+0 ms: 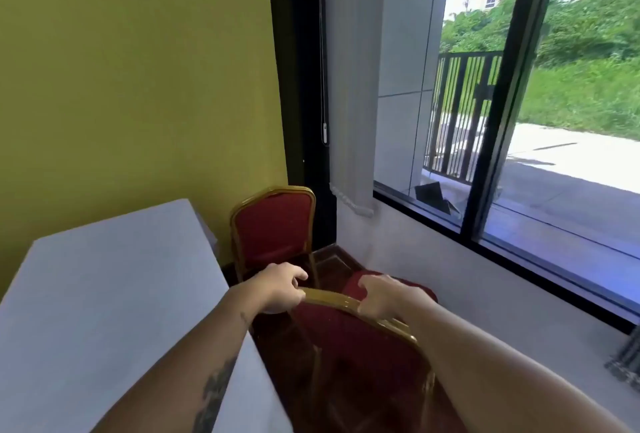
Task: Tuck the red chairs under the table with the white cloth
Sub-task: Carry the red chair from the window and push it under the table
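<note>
Red chair (360,339) at lower centre is gripped along its gold top rail, left hand (280,289) and right hand (384,297) with fingers curled over it. A turn and push toward the white-clothed table (104,294) at lower left is judged to be required next; the second chair (273,228) is not yet tucked.

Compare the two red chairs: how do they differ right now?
The near red-cushioned, gold-framed chair is gripped on its top rail by the left hand and right hand; the far red-cushioned, gold-framed chair is untouched. The near chair shows its back from behind, while the far chair's backrest faces the camera. The far chair stands in the corner by the yellow wall; the near chair stands beside the white-clothed table. Both look the same model.
</note>
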`<state>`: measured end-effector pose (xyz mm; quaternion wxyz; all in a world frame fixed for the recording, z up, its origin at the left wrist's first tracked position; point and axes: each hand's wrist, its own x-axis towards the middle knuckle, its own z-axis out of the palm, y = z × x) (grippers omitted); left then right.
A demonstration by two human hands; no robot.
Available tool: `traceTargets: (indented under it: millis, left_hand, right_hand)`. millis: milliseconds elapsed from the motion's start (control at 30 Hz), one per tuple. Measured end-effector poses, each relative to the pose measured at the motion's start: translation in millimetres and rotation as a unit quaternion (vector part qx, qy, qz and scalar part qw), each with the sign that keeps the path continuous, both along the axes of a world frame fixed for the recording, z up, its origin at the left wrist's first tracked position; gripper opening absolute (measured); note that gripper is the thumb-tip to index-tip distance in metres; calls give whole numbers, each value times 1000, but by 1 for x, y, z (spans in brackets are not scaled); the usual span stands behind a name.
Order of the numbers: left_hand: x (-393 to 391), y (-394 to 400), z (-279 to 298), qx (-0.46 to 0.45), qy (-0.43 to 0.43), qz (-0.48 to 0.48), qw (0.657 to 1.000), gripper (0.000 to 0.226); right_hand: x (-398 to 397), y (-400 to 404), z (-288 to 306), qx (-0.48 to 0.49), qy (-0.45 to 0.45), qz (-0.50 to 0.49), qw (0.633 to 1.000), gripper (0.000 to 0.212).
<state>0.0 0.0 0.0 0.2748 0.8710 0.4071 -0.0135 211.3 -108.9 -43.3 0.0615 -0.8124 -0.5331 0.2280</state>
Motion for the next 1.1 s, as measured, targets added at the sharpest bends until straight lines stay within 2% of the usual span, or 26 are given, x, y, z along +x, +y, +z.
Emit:
traceTargets:
  millis: [200, 333, 433, 567, 667, 767, 867, 1100]
  left_hand:
    - [68, -16, -42, 14, 98, -15, 995, 81]
    - [88, -20, -72, 31, 137, -20, 990, 86]
    - [104, -15, -86, 55, 155, -4, 986, 77]
    - [127, -7, -87, 109, 223, 2, 969, 45]
    - [137, -7, -82, 175, 276, -13, 945, 28]
    - [142, -8, -79, 219, 312, -60, 923, 30]
    - [145, -16, -77, 224, 345, -88, 907, 32]
    - [143, -75, -91, 216, 291, -88, 928, 36]
  right_hand:
    - [25, -19, -37, -67, 19, 23, 997, 52]
    - [38, -34, -66, -17, 43, 8, 999, 54]
    - [44, -32, -77, 5, 62, 8, 998, 56]
    - [49, -31, -87, 20, 88, 5, 996, 48]
    - [49, -30, -89, 36, 89, -5, 995, 53]
    - [44, -31, -87, 37, 89, -13, 995, 52]
    - [44, -36, -83, 28, 92, -14, 995, 51]
    - [65, -88, -70, -9, 57, -13, 998, 71]
